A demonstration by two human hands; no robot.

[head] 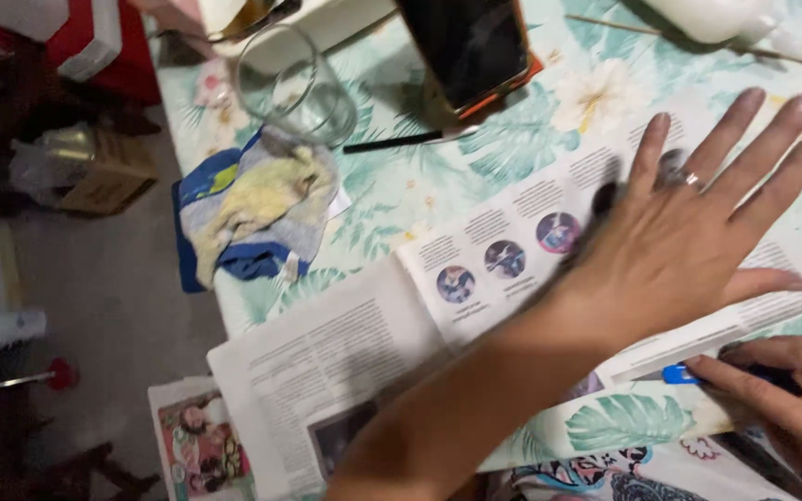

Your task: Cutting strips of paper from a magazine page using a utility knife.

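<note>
The left hand [689, 241] lies spread flat on the newspaper [401, 325], pinning it to the counter [401, 186], while the right hand [782, 399] pinches a blue-tipped pen [684, 375] at its near edge.

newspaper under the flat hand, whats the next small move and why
Probably slide the left hand outward along the newspaper to smooth it. That hand lies flat with fingers spread on the page, while the right hand holds a blue-tipped tool at the page's near edge, so the sheet looks pinned for work there.
</note>
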